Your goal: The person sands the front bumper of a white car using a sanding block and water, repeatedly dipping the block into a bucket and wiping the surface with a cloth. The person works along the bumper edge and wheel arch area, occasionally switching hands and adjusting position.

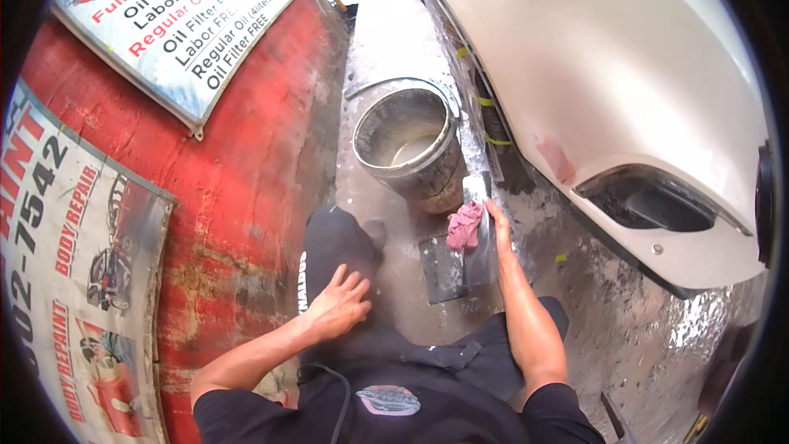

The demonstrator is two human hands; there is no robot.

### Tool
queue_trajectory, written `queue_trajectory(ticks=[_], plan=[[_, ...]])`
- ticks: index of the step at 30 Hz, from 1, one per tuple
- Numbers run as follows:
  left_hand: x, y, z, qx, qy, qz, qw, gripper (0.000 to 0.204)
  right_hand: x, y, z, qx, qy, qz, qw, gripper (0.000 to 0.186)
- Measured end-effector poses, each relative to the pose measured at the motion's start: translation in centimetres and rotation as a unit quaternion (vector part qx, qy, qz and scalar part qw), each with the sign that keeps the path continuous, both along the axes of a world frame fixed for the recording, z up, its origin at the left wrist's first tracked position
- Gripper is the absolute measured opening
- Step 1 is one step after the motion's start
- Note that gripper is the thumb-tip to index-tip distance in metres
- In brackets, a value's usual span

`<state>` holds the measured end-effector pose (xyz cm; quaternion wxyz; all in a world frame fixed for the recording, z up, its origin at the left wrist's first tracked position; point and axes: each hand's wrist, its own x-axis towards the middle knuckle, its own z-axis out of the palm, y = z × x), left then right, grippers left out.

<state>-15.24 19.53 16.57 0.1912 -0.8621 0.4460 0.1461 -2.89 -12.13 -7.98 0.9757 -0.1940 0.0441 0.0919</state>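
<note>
My left hand (341, 307) is held over my left thigh by the knee, its fingers loosely bent and apart, with nothing in it. My right hand (498, 226) is at the right edge of a thin grey plate (482, 261), seemingly gripping it; its fingers partly hide behind the edge. On the plate sits a lump of pink putty (465, 226). A white flat piece (475, 189) shows just above the lump; I cannot tell whether it is separate from the plate. A dark flat sheet (443, 270) with a worn surface is directly left of the plate, below the putty.
A dirty bucket (407, 136) with cloudy liquid stands ahead. At right is a pale car bumper (649, 74) with a pink patch (555, 158) and a dark recess (645, 197). A red wall (238, 173) with printed signs (185, 16) is on the left. The floor (608, 321) looks wet.
</note>
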Motion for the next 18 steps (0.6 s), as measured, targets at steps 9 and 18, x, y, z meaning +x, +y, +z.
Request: queue_trajectory(ticks=[9,18], plan=[[-3.9,0.6,1.2,-0.093,0.072,0.031,0.993,0.012,0.6,1.1,-4.3,-0.18,0.023,-0.094,0.979,0.054],[3.9,-4.2,7.0,-0.45,0.339,0.116,0.818,0.035,-2.4,0.9,4.1,-0.241,0.015,-0.088,0.966,0.039]])
